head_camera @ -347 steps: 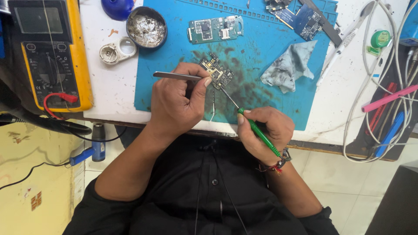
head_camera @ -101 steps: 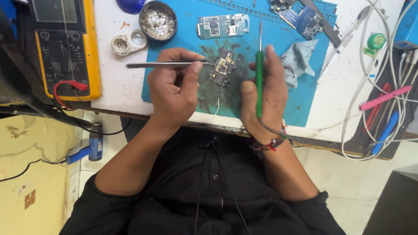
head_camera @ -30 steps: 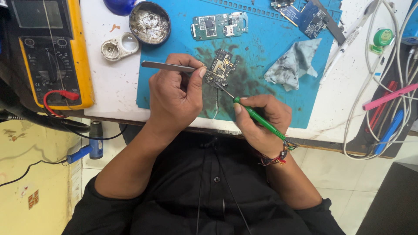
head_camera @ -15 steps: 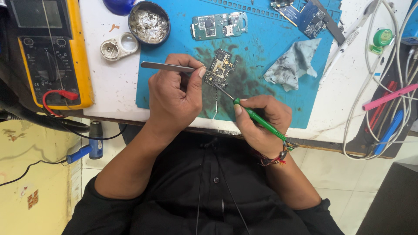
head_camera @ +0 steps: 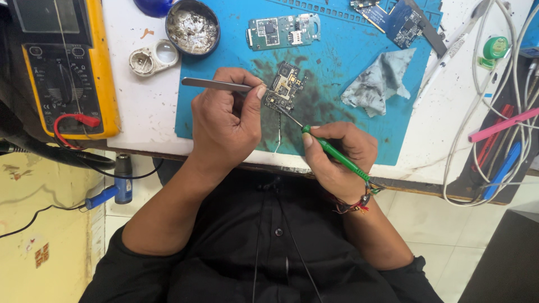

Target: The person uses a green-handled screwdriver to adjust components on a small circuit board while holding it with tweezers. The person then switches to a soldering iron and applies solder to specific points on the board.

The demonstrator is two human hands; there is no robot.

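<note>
The small circuit board (head_camera: 283, 88) lies on the blue mat (head_camera: 337, 120), just beside the left hand (head_camera: 227, 120), whose fingers (head_camera: 255, 92) pinch steel tweezers (head_camera: 216, 85). The right hand (head_camera: 337, 157), near the board, grips a green-handled tool (head_camera: 334, 156), tip touching it.

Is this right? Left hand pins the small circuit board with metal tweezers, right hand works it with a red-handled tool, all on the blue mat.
Not quite: the tool's handle is green, not red, as the head view shows. The rest holds: the left hand holds the metal tweezers at the small circuit board, and the right hand works it, on the blue mat.
</note>
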